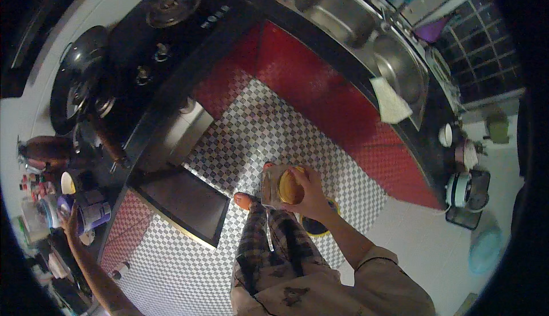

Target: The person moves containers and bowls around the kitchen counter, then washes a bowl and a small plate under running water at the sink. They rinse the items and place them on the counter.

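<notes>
My right hand [309, 193] is closed around a clear glass jar with a yellow-orange lid [284, 187], held in front of my waist above the checkered floor. My left hand [71, 220] is stretched far out to the left, its fingers apart, reaching among jars and tins [91, 213] on the dark countertop. Whether it touches one of them I cannot tell. My plaid trousers and bare feet [245, 200] show below the jar.
A black gas hob [166, 24] with a dark pan [80, 78] lies at the upper left. A steel double sink [366, 36] with a pale cloth [390, 101] on its rim sits at the upper right. An open lower drawer [183, 199] juts out at left.
</notes>
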`<state>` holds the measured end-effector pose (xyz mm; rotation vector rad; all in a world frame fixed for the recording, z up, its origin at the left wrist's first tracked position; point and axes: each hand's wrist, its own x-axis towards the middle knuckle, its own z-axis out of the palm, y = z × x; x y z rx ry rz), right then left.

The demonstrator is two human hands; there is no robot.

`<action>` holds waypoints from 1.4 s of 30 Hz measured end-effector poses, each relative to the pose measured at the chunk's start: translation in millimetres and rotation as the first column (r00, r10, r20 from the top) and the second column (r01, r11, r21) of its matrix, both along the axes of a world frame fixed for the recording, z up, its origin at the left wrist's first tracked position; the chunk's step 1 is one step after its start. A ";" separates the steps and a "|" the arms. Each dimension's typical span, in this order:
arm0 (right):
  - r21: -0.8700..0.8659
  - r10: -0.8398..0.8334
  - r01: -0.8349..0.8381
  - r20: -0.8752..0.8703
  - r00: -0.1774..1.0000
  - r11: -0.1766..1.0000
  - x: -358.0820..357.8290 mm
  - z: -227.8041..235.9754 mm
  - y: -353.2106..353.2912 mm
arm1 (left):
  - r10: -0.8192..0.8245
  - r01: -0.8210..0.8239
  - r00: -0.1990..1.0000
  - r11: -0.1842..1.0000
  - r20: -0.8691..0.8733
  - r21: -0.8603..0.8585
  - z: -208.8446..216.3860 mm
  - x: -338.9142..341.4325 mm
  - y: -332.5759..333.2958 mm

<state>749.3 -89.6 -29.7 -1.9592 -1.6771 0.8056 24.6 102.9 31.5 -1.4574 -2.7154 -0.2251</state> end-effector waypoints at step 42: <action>-0.045 -0.578 0.577 -0.034 0.815 0.816 -88.1 -121.1 -120.2 | -0.603 0.642 0.766 0.733 0.222 -0.224 -243.2 382.7 54.5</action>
